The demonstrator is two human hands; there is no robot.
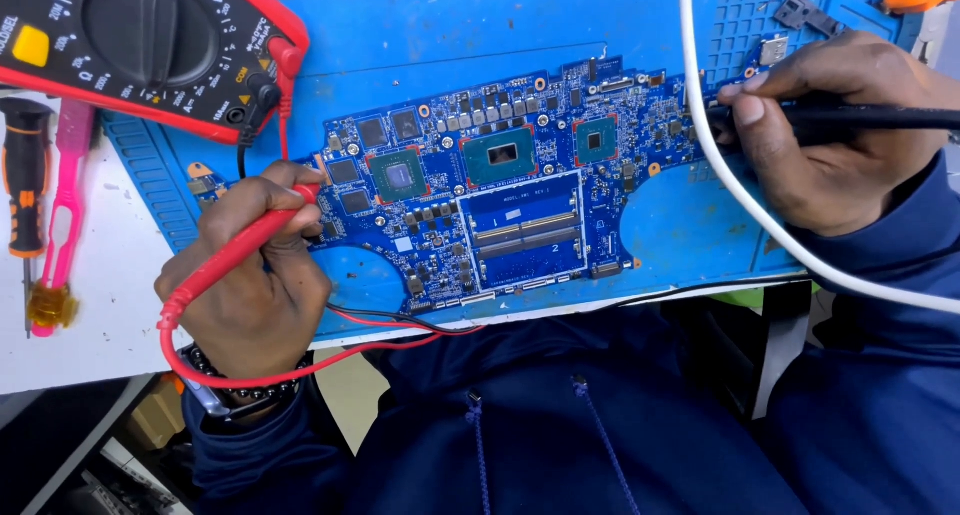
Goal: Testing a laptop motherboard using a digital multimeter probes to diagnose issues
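Note:
A blue laptop circuit board (500, 190) with several chips lies flat on a blue work mat (480, 25). My left hand (255, 275) grips a red test probe (240, 245), its tip touching the board's left edge. My right hand (820, 140) holds a black test probe (860, 117) like a pen, its tip on the board's right end. A black and red multimeter (150, 45) sits at the top left, its red lead (300, 360) looping under my left wrist.
A thick white cable (745, 210) curves across the mat in front of my right hand. A black and orange screwdriver (25, 185) and a pink tool (65, 205) lie on the white table at the left. A beaded bracelet circles my left wrist.

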